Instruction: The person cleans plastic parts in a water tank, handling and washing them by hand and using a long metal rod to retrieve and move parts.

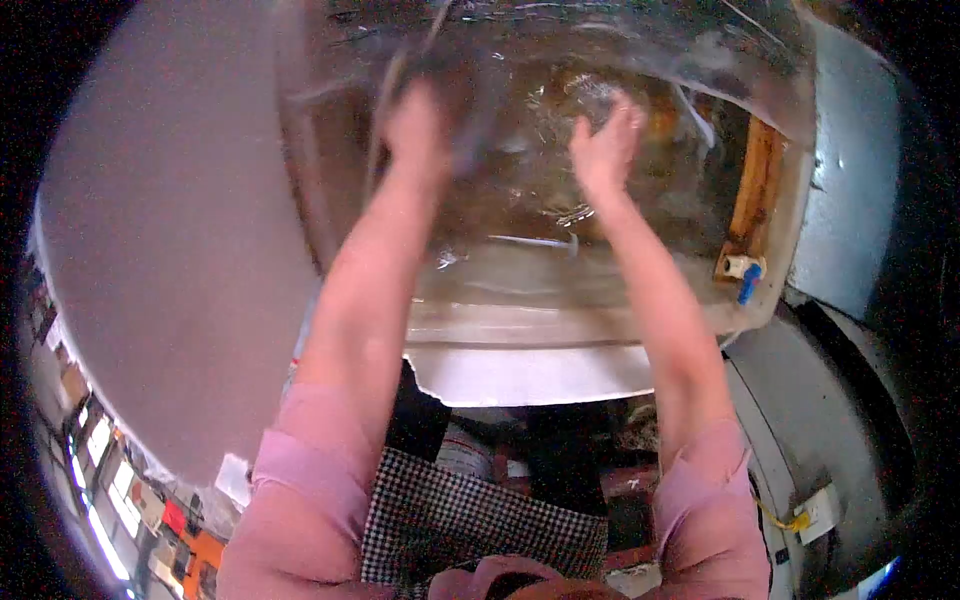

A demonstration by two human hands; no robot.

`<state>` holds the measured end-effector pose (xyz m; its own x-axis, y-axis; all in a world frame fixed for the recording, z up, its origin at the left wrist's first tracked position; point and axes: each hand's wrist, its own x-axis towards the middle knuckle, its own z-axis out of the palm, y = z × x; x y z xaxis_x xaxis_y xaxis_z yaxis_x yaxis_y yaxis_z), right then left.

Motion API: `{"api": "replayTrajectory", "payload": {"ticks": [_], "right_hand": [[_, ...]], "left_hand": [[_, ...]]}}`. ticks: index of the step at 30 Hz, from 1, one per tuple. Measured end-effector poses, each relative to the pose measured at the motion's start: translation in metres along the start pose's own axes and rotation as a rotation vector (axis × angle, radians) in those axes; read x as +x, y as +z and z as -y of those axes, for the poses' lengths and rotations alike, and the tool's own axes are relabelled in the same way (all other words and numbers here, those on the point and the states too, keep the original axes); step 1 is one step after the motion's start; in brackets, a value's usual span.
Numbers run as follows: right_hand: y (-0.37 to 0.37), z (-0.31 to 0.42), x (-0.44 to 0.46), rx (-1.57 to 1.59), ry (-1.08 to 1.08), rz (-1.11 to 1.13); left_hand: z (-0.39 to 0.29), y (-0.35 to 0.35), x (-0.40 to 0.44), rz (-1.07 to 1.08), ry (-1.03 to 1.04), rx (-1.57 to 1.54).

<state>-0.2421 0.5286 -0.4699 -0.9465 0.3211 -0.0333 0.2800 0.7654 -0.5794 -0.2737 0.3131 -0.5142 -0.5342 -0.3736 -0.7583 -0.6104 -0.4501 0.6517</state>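
Head view: left hand at eleven o'clock, too blurred to tell its grip; right hand at one, loosely spread, over a basin.

The left hand is blurred, its grip unreadable.

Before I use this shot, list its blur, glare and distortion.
Head view: the left hand is smeared, apparently by motion, the right hand clearer; head view: bright glints streak the water; head view: wide-angle curving, corners black.
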Motion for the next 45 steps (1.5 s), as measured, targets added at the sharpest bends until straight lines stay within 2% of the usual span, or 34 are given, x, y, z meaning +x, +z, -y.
{"api": "replayTrajectory", "payload": {"ticks": [1, 2, 3, 5, 6, 7, 8, 9, 10, 11, 13, 14, 16, 18, 20, 21, 23, 25, 26, 27, 29, 30, 31, 32, 33, 35, 36, 38, 39, 41, 42, 44, 45], "right_hand": [[-0.013, -0.02, 0.014, -0.108, -0.067, -0.119], [-0.024, -0.033, 0.024, -0.343, 0.023, -0.173], [-0.034, -0.042, 0.035, -0.576, 0.115, -0.224], [-0.049, -0.063, 0.055, -0.626, 0.178, -0.156], [-0.055, -0.069, 0.062, -0.643, 0.236, -0.093], [-0.056, -0.077, 0.069, -0.644, 0.241, -0.093], [-0.056, -0.084, 0.077, -0.571, 0.353, -0.062], [-0.054, -0.094, 0.088, -0.495, 0.464, -0.032], [-0.042, -0.131, 0.109, -0.496, 0.467, -0.032], [-0.024, -0.184, 0.133, -0.705, 0.186, 0.233], [-0.014, -0.196, 0.145, -0.897, -0.115, 0.5], [-0.018, -0.168, 0.143, -0.686, -0.077, 0.516], [-0.008, -0.136, 0.137, -0.472, -0.035, 0.533], [0.01, -0.117, 0.13, -0.192, 0.081, 0.49], [0.026, -0.094, 0.128, 0.094, 0.19, 0.441], [0.03, -0.08, 0.126, 0.235, 0.243, 0.411], [0.023, -0.06, 0.089, 0.113, 0.031, 0.222], [0.009, -0.033, 0.022, -0.008, -0.192, 0.033], [-0.016, -0.006, -0.009, -0.035, 0.041, 0.337], [-0.027, 0.005, -0.038, -0.208, -0.029, 0.522], [-0.04, 0.02, -0.085, -0.353, -0.243, 0.735], [-0.045, 0.02, -0.097, -0.313, -0.361, 0.877], [-0.036, 0.013, -0.107, -0.291, -0.383, 1.024], [-0.012, -0.007, -0.122, -0.238, -0.425, 0.962], [-0.006, -0.012, -0.123, -0.24, -0.425, 0.951], [-0.009, -0.011, -0.121, -0.232, -0.168, 1.079], [-0.02, -0.009, -0.121, -0.231, -0.162, 1.065], [-0.049, -0.006, -0.121, -0.012, 0.036, 0.803], [-0.063, -0.008, -0.12, -0.014, 0.035, 0.786], [-0.085, -0.03, -0.127, 0.074, 0.239, 0.689], [-0.099, -0.041, -0.133, 0.072, 0.236, 0.677], [-0.126, -0.066, -0.147, -0.069, -0.073, 0.575], [-0.138, -0.075, -0.151, -0.073, -0.075, 0.564]], "left_hand": [[0.007, -0.006, 0.016, -0.052, -0.031, 0.183], [0.018, -0.01, 0.032, -0.04, -0.041, 0.18], [0.026, -0.012, 0.042, -0.094, 0.032, 0.415], [0.044, -0.009, 0.055, -0.14, 0.101, 0.65], [0.037, -0.007, 0.047, -0.068, 0.278, 0.735], [0.035, -0.005, 0.041, -0.026, 0.36, 0.778], [0.031, -0.002, 0.031, 0.013, 0.443, 0.819], [0.01, 0.014, 0.006, 0.122, 0.347, 0.704], [0.007, 0.021, 0.002, 0.177, 0.299, 0.644], [0.004, 0.029, -0.003, 0.228, 0.248, 0.586], [0.008, 0.042, 0.012, 0.234, 0.358, 0.699], [0.01, 0.048, 0.016, 0.232, 0.395, 0.738], [0.006, 0.065, 0.004, 0.258, 0.562, 1.01], [-0.014, 0.081, -0.048, 0.192, 0.734, 1.224], [-0.023, 0.065, -0.101, 0.104, 0.904, 1.183], [-0.021, 0.052, -0.121, 0.096, 0.954, 1.016], [-0.012, -0.002, -0.138, -0.043, 1.291, 1.201], [-0.009, -0.051, -0.155, -0.325, 1.191, 1.407], [-0.006, -0.071, -0.155, -0.392, 1.038, 1.51], [0.001, -0.089, -0.151, -0.451, 0.874, 1.607], [0.014, -0.117, -0.138, -0.354, 0.685, 1.719], [0.014, -0.119, -0.139, -0.35, 0.7, 1.712], [0.014, -0.119, -0.141, -0.226, 0.547, 1.546], [0.011, -0.118, -0.147, -0.107, 0.397, 1.376], [0.009, -0.115, -0.158, -0.105, 0.407, 1.373], [0.005, -0.11, -0.19, -0.117, 0.697, 1.281], [-0.004, -0.105, -0.212, -0.107, 0.71, 1.28], [-0.025, -0.102, -0.26, -0.101, 0.481, 1.344], [-0.028, -0.109, -0.278, -0.09, 0.489, 1.345], [-0.032, -0.126, -0.311, -0.047, 0.438, 1.377], [-0.036, -0.136, -0.329, -0.015, 0.38, 1.406], [-0.042, -0.154, -0.361, 0.095, 0.438, 1.412], [-0.045, -0.166, -0.377, 0.1, 0.448, 1.405]]}}
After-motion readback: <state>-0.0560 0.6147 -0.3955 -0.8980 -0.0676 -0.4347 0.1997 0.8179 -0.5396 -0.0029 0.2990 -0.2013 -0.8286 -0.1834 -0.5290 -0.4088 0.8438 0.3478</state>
